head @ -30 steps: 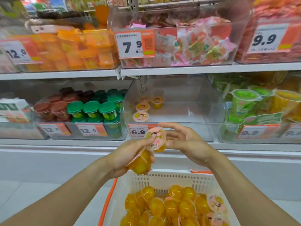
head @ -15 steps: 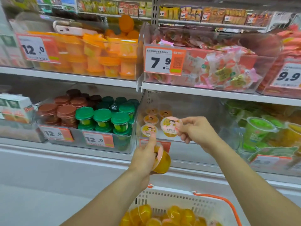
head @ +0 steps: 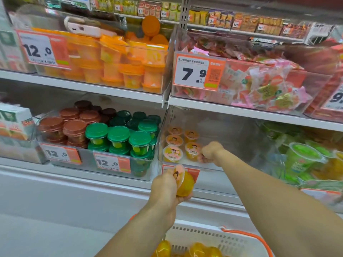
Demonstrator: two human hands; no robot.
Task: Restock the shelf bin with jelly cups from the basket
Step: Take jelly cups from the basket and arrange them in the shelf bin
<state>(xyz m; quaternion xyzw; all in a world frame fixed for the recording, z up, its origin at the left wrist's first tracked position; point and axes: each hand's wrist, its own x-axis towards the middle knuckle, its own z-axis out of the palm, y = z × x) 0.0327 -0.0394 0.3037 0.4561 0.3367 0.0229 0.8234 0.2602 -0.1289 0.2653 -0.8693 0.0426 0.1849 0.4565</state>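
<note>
Head view: five yellow jelly cups stand in the clear plastic shelf bin (head: 241, 138) at the centre of the frame, in two rows along its left side, three in the left row and two in the right. Each is a small round plastic cup with a flat foil lid printed with a cartoon face. The right hand (head: 210, 152) reaches over the bin's front wall with its fingers curled round the nearest cup of the right row, the jelly cup in the bin (head: 193, 152). Just below the bin's front edge, the left hand (head: 165, 188) grips a sixth cup, the tilted jelly cup (head: 183, 182), lid turned to the left and glossy domed body to the right. At the bottom of the frame is a white slotted plastic basket (head: 209, 238) with an orange handle; three or so more yellow cups show over its rim. In the bin to the left stand green-lidded cups (head: 118, 138) and brown-lidded cups (head: 74, 128), stacked in tiers.
</note>
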